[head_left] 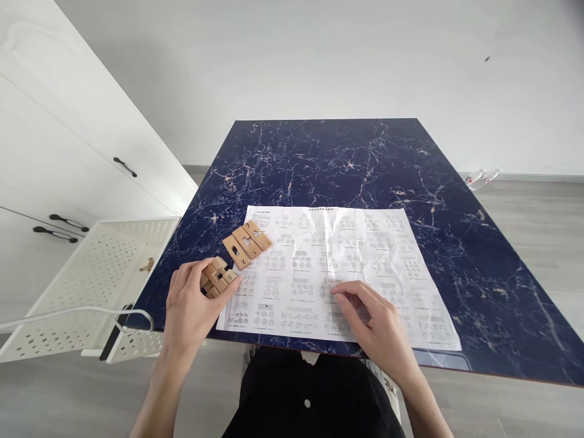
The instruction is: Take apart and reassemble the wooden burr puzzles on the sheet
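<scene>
My left hand (194, 304) is closed around a partly assembled wooden puzzle (218, 277) at the near left of the dark blue marble table (347, 158). Three loose flat wooden pieces (247, 243) lie side by side just beyond it, on the left edge of a white printed instruction sheet (360, 255). My right hand (371, 319) rests on the sheet's near part, fingers spread and pointing left, holding nothing.
A white perforated basket (86, 286) stands left of the table with a small wooden piece (146, 264) inside. White cabinets with black handles (68, 222) line the left wall. A small clear item (481, 177) lies on the floor at far right.
</scene>
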Motion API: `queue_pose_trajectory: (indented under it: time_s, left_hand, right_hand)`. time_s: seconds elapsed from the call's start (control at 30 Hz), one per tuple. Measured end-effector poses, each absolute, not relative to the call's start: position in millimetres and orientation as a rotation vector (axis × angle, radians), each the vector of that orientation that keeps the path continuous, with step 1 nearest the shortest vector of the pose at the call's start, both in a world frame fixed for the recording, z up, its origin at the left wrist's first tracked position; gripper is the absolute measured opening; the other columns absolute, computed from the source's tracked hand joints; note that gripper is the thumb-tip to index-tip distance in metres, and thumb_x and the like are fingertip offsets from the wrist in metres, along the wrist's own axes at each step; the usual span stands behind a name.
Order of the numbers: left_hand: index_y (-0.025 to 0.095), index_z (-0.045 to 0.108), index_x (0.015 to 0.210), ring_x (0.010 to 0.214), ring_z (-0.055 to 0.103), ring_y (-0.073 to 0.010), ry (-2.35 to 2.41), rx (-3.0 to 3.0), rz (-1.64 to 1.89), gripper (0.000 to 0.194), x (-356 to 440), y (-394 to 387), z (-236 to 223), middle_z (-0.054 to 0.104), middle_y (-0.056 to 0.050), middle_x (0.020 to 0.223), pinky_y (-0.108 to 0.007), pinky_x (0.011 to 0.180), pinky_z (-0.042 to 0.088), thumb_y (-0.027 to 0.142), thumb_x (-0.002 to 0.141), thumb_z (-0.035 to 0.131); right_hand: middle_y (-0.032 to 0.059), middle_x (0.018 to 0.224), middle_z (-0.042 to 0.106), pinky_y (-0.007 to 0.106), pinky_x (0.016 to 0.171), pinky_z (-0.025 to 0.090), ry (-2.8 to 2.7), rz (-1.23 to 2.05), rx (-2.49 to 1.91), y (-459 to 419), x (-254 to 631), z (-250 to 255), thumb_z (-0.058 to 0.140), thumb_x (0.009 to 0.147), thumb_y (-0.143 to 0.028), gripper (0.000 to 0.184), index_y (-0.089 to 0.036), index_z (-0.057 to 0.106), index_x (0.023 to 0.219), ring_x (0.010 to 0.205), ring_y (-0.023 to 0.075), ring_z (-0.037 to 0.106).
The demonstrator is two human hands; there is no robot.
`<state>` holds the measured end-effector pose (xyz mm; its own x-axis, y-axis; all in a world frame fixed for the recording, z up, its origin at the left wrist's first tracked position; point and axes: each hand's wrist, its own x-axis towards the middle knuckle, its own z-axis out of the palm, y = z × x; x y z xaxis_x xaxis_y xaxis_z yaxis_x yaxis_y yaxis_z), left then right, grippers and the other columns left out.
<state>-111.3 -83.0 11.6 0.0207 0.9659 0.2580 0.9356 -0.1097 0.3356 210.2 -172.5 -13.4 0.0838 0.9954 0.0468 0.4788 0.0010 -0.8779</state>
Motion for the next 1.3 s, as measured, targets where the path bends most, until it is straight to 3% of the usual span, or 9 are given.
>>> queue_pose_trajectory:
  time_s: [0.33, 0.5, 0.6, 0.67, 0.73, 0.83, 1.03, 1.3]
  left_hand:
    - [0.020, 0.063, 0.131, 0.123, 0.060, -0.0412, 2.050, 2.183, 0.564, 0.068, -93, -51, 3, 0.066, -0.017, 0.129, -0.056, 0.103, 0.055, 0.073, 0.088, 0.074]
    - [0.020, 0.056, 0.145, 0.130, 0.055, -0.0435, 2.045, 2.219, 0.623, 0.079, -88, -52, 6, 0.059, -0.019, 0.138, -0.063, 0.110, 0.051, 0.068, 0.087, 0.079]
    - [0.023, 0.053, 0.147, 0.137, 0.052, -0.0427, 1.910, 2.325, 0.786, 0.067, -78, -68, 12, 0.055, -0.019, 0.145, -0.061, 0.110, 0.052, 0.059, 0.095, 0.075]
    - [0.024, 0.057, 0.142, 0.128, 0.061, -0.0348, 1.674, 2.363, 0.852, 0.047, -67, -81, 16, 0.062, -0.015, 0.138, -0.052, 0.106, 0.056, 0.050, 0.104, 0.067]
    - [0.026, 0.062, 0.132, 0.098, 0.070, -0.0234, 1.383, 2.315, 0.751, 0.030, -54, -92, 18, 0.070, -0.007, 0.113, -0.040, 0.092, 0.060, 0.044, 0.107, 0.063]
    - [0.024, 0.067, 0.111, 0.067, 0.061, -0.0144, 1.172, 2.134, 0.565, 0.019, -37, -102, 16, 0.067, 0.001, 0.084, -0.028, 0.066, 0.054, 0.042, 0.109, 0.061]
    - [0.021, 0.069, 0.091, 0.063, 0.057, -0.0133, 1.149, 1.817, 0.548, 0.028, -29, -98, 15, 0.065, 0.001, 0.072, -0.025, 0.057, 0.046, 0.043, 0.108, 0.061]
    - [0.021, 0.070, 0.092, 0.062, 0.055, -0.0126, 1.122, 1.755, 0.575, 0.027, -36, -98, 11, 0.065, 0.001, 0.073, -0.023, 0.055, 0.044, 0.042, 0.107, 0.061]
  right_hand:
    - [0.0076, 0.106, 0.077, 0.034, 0.074, 0.061, -1.500, 0.833, -1.591, -172, 210, -13, 0.054, 0.114, -0.045, 0.028, -0.025, 0.074, 0.111, 0.088, 0.0223, 0.072]
    - [0.0082, 0.106, 0.077, 0.034, 0.072, 0.060, -1.496, 0.838, -1.587, -172, 210, -13, 0.054, 0.114, -0.045, 0.029, -0.025, 0.074, 0.110, 0.087, 0.0228, 0.072]
    - [0.0088, 0.108, 0.077, 0.034, 0.073, 0.059, -1.492, 0.852, -1.586, -172, 210, -13, 0.053, 0.114, -0.045, 0.029, -0.025, 0.074, 0.111, 0.089, 0.0237, 0.072]
    - [0.0088, 0.110, 0.077, 0.034, 0.074, 0.059, -1.492, 0.865, -1.587, -172, 210, -13, 0.053, 0.114, -0.044, 0.028, -0.025, 0.074, 0.112, 0.091, 0.0240, 0.072]
    - [0.0086, 0.111, 0.077, 0.034, 0.075, 0.058, -1.493, 0.866, -1.591, -172, 211, -14, 0.053, 0.114, -0.043, 0.027, -0.025, 0.073, 0.112, 0.093, 0.0243, 0.072]
    - [0.0082, 0.110, 0.077, 0.035, 0.075, 0.058, -1.497, 0.858, -1.595, -172, 211, -13, 0.053, 0.114, -0.042, 0.026, -0.025, 0.073, 0.112, 0.091, 0.0238, 0.072]
    - [0.0082, 0.110, 0.078, 0.034, 0.075, 0.060, -1.491, 0.871, -1.599, -172, 210, -12, 0.054, 0.114, -0.042, 0.027, -0.025, 0.074, 0.111, 0.092, 0.0237, 0.074]
    - [0.0098, 0.112, 0.078, 0.034, 0.072, 0.062, -1.424, 0.880, -1.647, -174, 214, -12, 0.055, 0.112, -0.049, 0.031, -0.026, 0.076, 0.109, 0.098, 0.0270, 0.076]
